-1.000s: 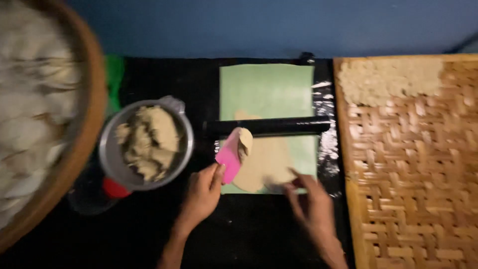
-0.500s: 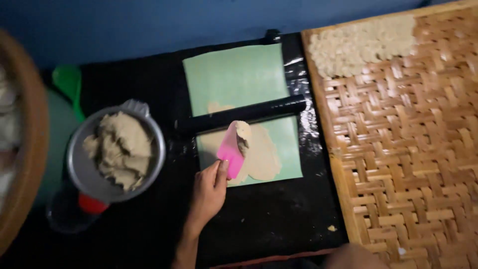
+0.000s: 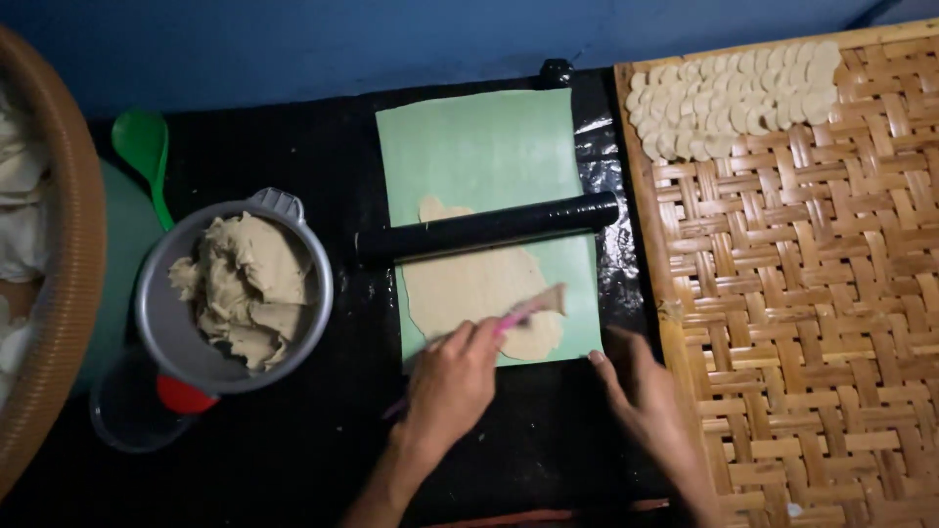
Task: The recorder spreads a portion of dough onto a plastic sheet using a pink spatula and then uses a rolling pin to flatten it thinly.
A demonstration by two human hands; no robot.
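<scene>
Bottom centre: left hand (image 3: 452, 383) w/ fingers curled shut round a pink scraper (image 3: 523, 312), blade tip lying on the dough sheet (image 3: 477, 286), a flap of dough lifted along the blade edge. Just right of it, right hand (image 3: 641, 386), fingers spread flat & loose, holding nothing, fingertips (image 3: 598, 358) touching the lower right corner of the green mat (image 3: 489, 147).

Mid frame: dough sheet is thin, pale, irregular, spread over the lower half of the mat. A black rolling pin (image 3: 489, 228) lies across mat & dough, slightly tilted, right end higher. Mat sits on a black desk (image 3: 293, 460).

Left of the mat: grey metal bowl (image 3: 161, 313) w/ a lump of raw dough (image 3: 245, 288) inside, a red-capped clear container (image 3: 137, 406) just below it, partly under the bowl. Far left edge: round brown basket rim (image 3: 68, 293), contents pale, can't tell what.

Right side: woven bamboo tray (image 3: 812, 313), touching the desk edge.

Upper left: green spoon (image 3: 145, 152). Upper right, on the tray's far corner: rows of small pale dough pieces (image 3: 729, 98), packed close. Top: blue wall (image 3: 391, 39).
</scene>
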